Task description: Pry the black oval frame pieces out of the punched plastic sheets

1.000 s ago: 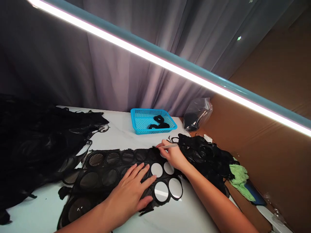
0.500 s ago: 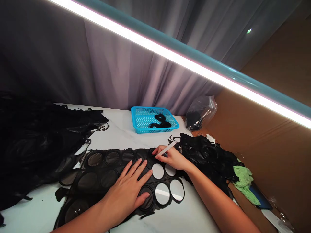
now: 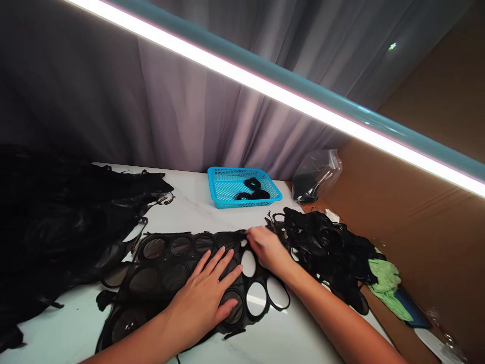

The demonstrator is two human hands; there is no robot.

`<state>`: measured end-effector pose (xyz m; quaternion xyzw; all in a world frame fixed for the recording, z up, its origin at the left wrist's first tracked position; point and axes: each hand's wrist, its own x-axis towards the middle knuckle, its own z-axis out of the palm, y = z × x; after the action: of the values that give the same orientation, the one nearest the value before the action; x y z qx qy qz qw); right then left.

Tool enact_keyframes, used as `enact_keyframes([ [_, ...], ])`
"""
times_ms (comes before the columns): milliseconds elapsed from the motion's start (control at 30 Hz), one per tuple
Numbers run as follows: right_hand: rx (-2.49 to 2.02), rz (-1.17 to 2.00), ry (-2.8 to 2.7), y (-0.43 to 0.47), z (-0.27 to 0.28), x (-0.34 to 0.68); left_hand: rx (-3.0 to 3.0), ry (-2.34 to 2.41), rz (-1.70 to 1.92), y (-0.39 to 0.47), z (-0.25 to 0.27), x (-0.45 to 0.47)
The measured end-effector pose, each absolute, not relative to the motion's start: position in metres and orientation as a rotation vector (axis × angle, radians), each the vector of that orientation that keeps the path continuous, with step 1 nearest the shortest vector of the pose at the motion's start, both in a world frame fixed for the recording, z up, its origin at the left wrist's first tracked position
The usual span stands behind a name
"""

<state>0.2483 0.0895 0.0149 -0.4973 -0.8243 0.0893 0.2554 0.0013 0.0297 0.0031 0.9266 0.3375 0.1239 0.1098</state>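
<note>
A thin black sheet [image 3: 178,263] with rows of round outlines lies on the white table. Several circles at its right end are open holes with the tabletop showing through; those further left are filled with dark film. My left hand [image 3: 212,283] rests flat on the sheet, fingers spread, pressing it down. At the sheet's far right edge, my right hand [image 3: 270,248] is closed in a pinch on the black material, slightly blurred. The slim white tool it carried is almost wholly hidden now. The right-end holes look stretched into ovals.
A large heap of black sheets [image 3: 68,237] covers the left side. Black scraps [image 3: 326,242] pile up at right, beside a green cloth [image 3: 384,275]. A blue basket [image 3: 223,203] with several black rings stands behind, near a clear bag [image 3: 318,174]. A bright tube lamp [image 3: 242,76] crosses overhead.
My right hand has turned over and tugged the sheet's edge, so the right-hand holes distort. The white tool has dropped out of sight. My left hand stays flat on the sheet.
</note>
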Motion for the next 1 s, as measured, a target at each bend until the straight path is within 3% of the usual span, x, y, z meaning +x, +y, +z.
enact_keyframes([
  [167, -1.592, 0.082, -1.891, 0.116, 0.031, 0.271, 2.716, 0.972, 0.359, 0.028, 0.008, -0.002],
  [500, -1.164, 0.862, -2.173, 0.089, 0.029, 0.196, 2.734, 1.139, 0.309, 0.037, 0.005, -0.031],
  [1000, -1.151, 1.066, -2.081, 0.093, 0.027, 0.200, 2.719, 1.182, 0.309, 0.034, 0.003, -0.029],
])
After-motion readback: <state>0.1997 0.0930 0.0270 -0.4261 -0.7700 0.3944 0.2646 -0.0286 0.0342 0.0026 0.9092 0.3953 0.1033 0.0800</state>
